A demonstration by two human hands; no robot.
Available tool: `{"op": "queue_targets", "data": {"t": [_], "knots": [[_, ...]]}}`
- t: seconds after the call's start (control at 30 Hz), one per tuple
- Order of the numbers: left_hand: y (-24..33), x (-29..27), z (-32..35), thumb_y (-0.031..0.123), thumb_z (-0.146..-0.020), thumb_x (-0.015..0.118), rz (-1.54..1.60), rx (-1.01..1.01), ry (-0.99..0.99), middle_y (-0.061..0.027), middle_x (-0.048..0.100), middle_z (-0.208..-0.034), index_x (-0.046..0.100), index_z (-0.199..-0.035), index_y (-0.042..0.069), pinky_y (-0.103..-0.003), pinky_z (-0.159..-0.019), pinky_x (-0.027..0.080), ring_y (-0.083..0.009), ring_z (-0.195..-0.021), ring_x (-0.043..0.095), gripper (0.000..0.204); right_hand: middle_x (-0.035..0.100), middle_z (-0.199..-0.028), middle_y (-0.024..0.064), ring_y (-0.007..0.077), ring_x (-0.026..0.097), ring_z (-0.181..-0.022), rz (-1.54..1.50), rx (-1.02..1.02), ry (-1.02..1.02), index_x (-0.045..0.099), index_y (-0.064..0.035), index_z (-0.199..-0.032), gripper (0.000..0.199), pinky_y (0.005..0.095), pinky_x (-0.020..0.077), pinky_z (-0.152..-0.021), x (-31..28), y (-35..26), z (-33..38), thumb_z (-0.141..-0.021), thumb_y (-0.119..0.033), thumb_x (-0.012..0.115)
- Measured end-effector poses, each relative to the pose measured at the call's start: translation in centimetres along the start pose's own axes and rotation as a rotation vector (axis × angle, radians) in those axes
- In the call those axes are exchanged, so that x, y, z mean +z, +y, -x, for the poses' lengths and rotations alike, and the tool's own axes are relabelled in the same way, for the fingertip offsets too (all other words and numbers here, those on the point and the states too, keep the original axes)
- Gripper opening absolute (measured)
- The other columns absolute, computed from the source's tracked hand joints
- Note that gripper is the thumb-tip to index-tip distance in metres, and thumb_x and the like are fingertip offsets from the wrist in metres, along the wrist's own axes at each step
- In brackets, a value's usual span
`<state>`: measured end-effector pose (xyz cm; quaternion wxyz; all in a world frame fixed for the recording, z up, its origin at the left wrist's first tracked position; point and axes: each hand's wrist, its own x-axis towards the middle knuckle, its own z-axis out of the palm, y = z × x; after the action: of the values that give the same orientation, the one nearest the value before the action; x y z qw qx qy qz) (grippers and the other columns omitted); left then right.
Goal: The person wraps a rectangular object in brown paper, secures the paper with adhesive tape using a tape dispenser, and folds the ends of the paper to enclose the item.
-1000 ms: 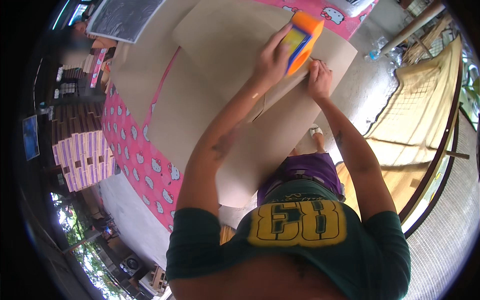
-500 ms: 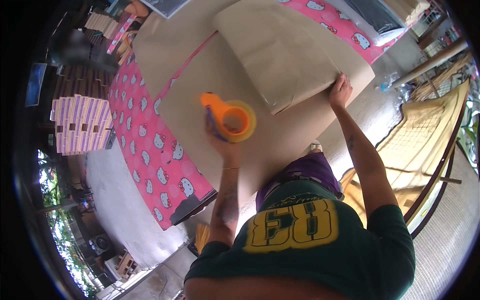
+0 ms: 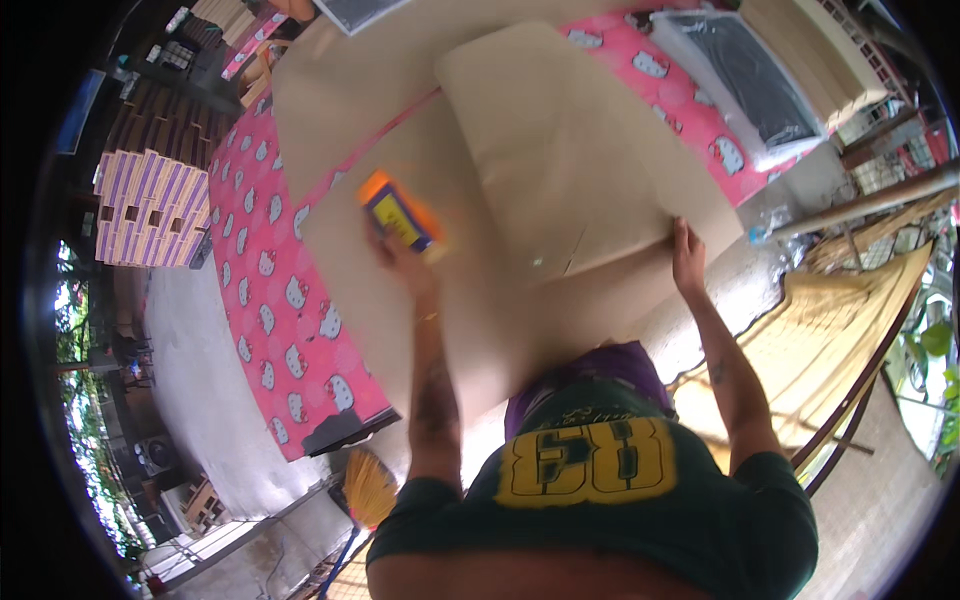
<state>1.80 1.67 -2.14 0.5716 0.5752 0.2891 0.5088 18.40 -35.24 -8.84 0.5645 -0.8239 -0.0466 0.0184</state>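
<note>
A flat parcel wrapped in brown paper (image 3: 560, 140) lies on a large brown paper sheet (image 3: 350, 260) spread over the table. My right hand (image 3: 688, 258) is at the parcel's near right corner, its fingers closed on the wrapping paper there. Over the sheet, left of the parcel, my left hand (image 3: 402, 265) grips an orange tape dispenser (image 3: 400, 212) with a dark blue and yellow side, slightly smeared by motion. A fold line and a small shiny spot show along the parcel's near edge.
A pink cartoon-cat cloth (image 3: 265, 262) covers the table under the paper. Framed dark panels (image 3: 755, 85) lie at the far right. Stacked purple-edged boxes (image 3: 150, 210) stand to the left. A broom (image 3: 368, 488) is near the table's left front corner; a tan woven screen (image 3: 820, 340) is at right.
My left hand has turned the tape dispenser, so its flat labelled side now shows, and moved it slightly left. My right hand stays at the parcel's corner. The head view has shifted.
</note>
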Motion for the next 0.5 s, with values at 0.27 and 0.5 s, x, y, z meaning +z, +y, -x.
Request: {"op": "queue_targets", "data": {"t": [0.27, 0.5], "knots": [[-0.2, -13.8, -4.2, 0.011, -0.081, 0.065, -1.486, 0.141, -0.171, -0.0215, 0.057, -0.111, 0.041, -0.149, 0.02, -0.047, -0.078, 0.051, -0.0371, -0.09, 0.06, 0.073, 0.063, -0.118, 0.0201, 0.0302, 0.063, -0.107, 0.04, -0.176, -0.281, 0.06, -0.0012, -0.129, 0.049, 0.0378, 0.0487, -0.093, 3.2, -3.1, -12.2, -0.103, -0.042, 0.048], [-3.8, 1.0, -3.5, 0.032, -0.092, 0.065, -1.166, 0.291, -0.191, -0.0227, 0.061, -0.124, 0.053, -0.136, 0.003, -0.044, -0.093, 0.049, -0.0369, -0.117, 0.057, 0.055, 0.043, -0.145, 0.0187, 0.0325, 0.046, -0.13, 0.17, -0.081, -0.469, 0.046, -0.0071, -0.144, 0.077, 0.0437, 0.0363, -0.108, 12.8, -1.8, -24.1, -0.094, -0.066, 0.046]]}}
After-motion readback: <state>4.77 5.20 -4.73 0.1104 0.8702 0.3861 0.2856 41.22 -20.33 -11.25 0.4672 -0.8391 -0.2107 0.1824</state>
